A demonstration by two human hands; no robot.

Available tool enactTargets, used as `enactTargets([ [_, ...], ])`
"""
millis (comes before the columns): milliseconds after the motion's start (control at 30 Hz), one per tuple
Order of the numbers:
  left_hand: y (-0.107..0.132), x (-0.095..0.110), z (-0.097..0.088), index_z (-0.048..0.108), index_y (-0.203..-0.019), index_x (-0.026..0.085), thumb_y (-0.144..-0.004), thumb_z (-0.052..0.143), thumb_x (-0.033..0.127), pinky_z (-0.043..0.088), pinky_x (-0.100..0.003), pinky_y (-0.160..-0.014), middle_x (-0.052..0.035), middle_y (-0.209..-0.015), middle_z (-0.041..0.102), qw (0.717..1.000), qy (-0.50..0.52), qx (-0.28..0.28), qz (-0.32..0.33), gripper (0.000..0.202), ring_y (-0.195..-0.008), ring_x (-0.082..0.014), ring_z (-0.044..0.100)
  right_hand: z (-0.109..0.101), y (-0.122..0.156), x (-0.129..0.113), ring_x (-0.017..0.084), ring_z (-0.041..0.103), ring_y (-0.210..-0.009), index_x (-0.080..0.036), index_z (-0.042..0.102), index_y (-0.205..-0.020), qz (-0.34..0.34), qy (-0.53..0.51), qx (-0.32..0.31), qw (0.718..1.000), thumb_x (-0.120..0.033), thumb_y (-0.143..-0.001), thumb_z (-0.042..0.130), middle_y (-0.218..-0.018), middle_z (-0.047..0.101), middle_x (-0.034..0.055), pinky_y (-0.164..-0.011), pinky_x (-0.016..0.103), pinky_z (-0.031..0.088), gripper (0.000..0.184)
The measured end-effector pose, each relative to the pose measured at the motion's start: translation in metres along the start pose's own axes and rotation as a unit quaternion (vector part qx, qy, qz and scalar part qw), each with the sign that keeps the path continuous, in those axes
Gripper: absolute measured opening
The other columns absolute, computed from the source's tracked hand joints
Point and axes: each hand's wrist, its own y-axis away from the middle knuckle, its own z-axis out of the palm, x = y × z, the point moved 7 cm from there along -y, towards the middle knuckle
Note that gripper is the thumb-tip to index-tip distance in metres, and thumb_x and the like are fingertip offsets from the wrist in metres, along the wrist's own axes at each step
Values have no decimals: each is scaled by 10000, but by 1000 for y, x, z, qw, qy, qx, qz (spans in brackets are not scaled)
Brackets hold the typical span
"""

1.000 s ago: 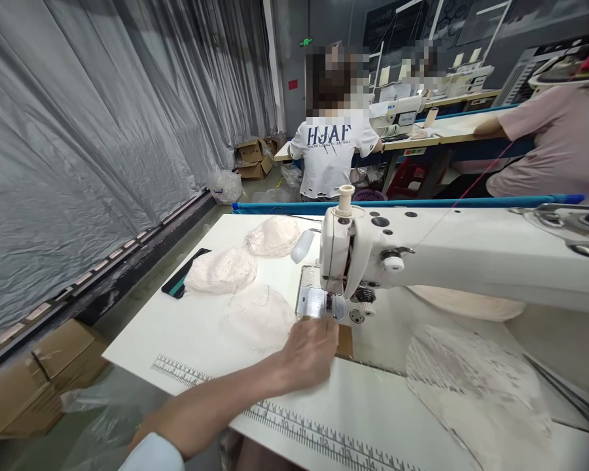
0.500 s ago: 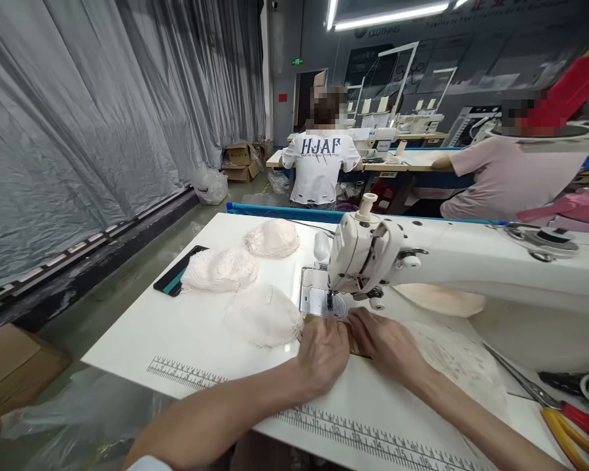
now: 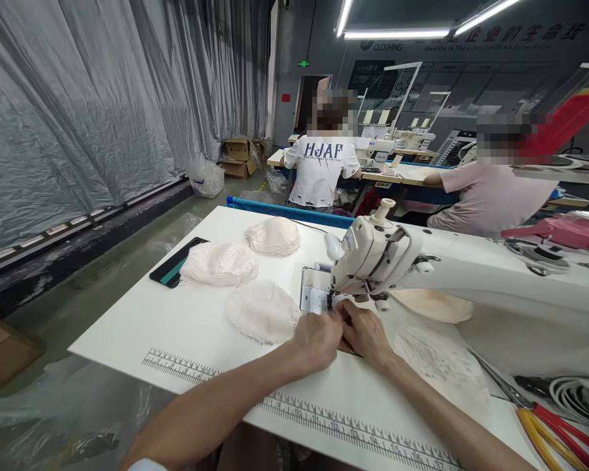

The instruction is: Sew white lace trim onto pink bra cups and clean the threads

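My left hand (image 3: 318,339) and my right hand (image 3: 364,332) are side by side on the white table (image 3: 186,320), right at the needle of the white sewing machine (image 3: 373,256). Both have their fingers curled and pinched together at the metal plate (image 3: 315,298). What they pinch is hidden. A white lace cup (image 3: 262,313) lies just left of my left hand. Another lace piece (image 3: 442,366) lies to the right of my right forearm.
Two more lace cups (image 3: 219,264) (image 3: 273,236) and a dark ruler-like tool (image 3: 173,269) lie at the table's far left. Scissors with red and yellow handles (image 3: 544,415) lie at the right edge. Two people sit at benches behind. Cardboard boxes (image 3: 0,347) stand on the floor.
My right hand came into view and joined the left at the needle. Both hands moved closer to the presser foot, and the camera tilted up.
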Motion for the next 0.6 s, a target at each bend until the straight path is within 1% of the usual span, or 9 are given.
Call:
enactTargets([
  [67, -4, -12, -11, 585, -1002, 64, -870, 433, 83, 539, -284, -657, -113, -793, 688, 997, 74, -9, -35, 202, -748, -199, 672, -4, 8, -5, 162, 534, -522, -213, 494, -718, -14, -36, 0, 999, -288, -856, 364, -567, 576, -3, -488, 247, 362, 204],
  [133, -11, -21, -15, 598, -956, 77, -937, 367, 187, 527, -220, -575, -73, -678, 680, 986, 147, -26, -68, 256, -628, -146, 665, -6, 19, -11, 152, 520, -497, -217, 475, -688, -28, -71, -2, 997, -310, -871, 340, -541, 543, -12, -470, 242, 389, 246],
  [200, -19, -27, -11, 611, -910, 78, -936, 408, 260, 503, -182, -509, -54, -637, 674, 973, 203, -41, -98, 274, -551, -116, 642, -7, 27, -16, 148, 525, -495, -219, 473, -680, -43, -96, -7, 994, -319, -882, 331, -544, 544, -11, -456, 237, 405, 266],
  [267, -26, -32, -4, 621, -858, 68, -886, 512, 249, 486, -167, -484, -53, -635, 673, 962, 237, -45, -128, 214, -523, -101, 622, -7, 32, -19, 150, 535, -499, -218, 482, -673, -59, -107, -11, 992, -320, -891, 334, -550, 559, -7, -454, 235, 407, 283],
  [367, -30, -38, 4, 633, -787, 68, -812, 605, 209, 479, -168, -482, -35, -579, 648, 951, 261, -50, -157, 146, -496, -93, 596, -7, 30, -17, 157, 554, -494, -204, 535, -721, -69, -96, -2, 993, -305, -915, 323, -574, 602, 7, -456, 240, 387, 304],
  [433, -28, -40, 4, 639, -738, 85, -789, 611, 191, 482, -182, -484, -17, -529, 621, 950, 262, -50, -164, 121, -489, -101, 589, -7, 26, -13, 168, 579, -516, -188, 589, -876, -74, -76, 15, 994, -280, -929, 300, -655, 655, 32, -466, 246, 368, 308],
  [500, -24, -38, 0, 642, -706, 107, -776, 589, 160, 489, -199, -497, -6, -500, 603, 954, 249, -44, -161, 102, -500, -115, 594, -7, 22, -12, 175, 605, -568, -194, 590, -1049, -90, -57, 26, 994, -253, -932, 292, -777, 691, 53, -482, 245, 352, 325],
  [533, -23, -36, -3, 642, -688, 117, -767, 579, 145, 496, -208, -515, -2, -490, 597, 958, 237, -41, -157, 105, -513, -122, 600, -6, 21, -12, 174, 611, -588, -207, 589, -1085, -101, -49, 28, 993, -245, -931, 295, -819, 694, 54, -484, 243, 342, 334],
  [600, -21, -31, -9, 642, -651, 135, -746, 564, 120, 513, -227, -575, 3, -475, 586, 967, 207, -34, -142, 124, -549, -135, 614, -4, 21, -13, 165, 608, -588, -225, 609, -1078, -119, -36, 30, 992, -238, -933, 300, -834, 687, 47, -472, 238, 313, 342],
])
